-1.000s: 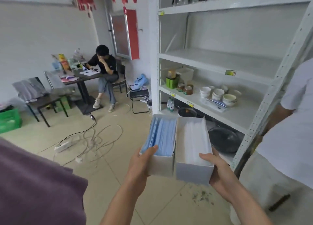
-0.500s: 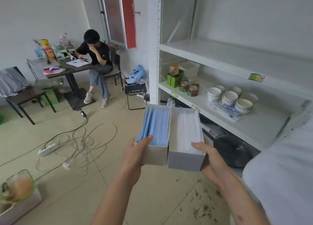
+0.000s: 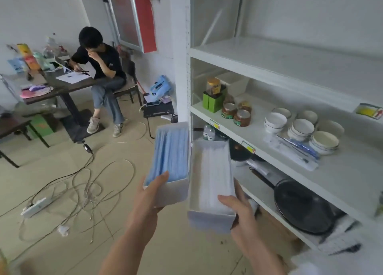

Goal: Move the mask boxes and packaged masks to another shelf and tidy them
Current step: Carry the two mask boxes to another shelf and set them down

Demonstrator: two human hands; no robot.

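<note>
I hold two open white mask boxes in front of a white metal shelf unit (image 3: 183, 46). My left hand (image 3: 149, 198) grips the near end of the box of blue masks (image 3: 170, 156), thumb over its rim. My right hand (image 3: 238, 210) grips the near end of the box of white masks (image 3: 213, 183), which sits slightly lower and to the right. A narrow gap separates the two boxes. The bare shelf board (image 3: 290, 61) above them carries nothing.
The middle shelf (image 3: 352, 177) holds jars (image 3: 236, 113), green tins (image 3: 213, 101), bowls (image 3: 300, 127) and a packaged utensil. A black pan (image 3: 300, 206) lies on the lower shelf. Cables and a power strip (image 3: 35, 206) trail across the floor. A person sits at a table (image 3: 62, 88) at the left.
The view has dropped and closed in on the shelf. The two boxes, pressed side by side before, have come apart, the white one lower and to the right.
</note>
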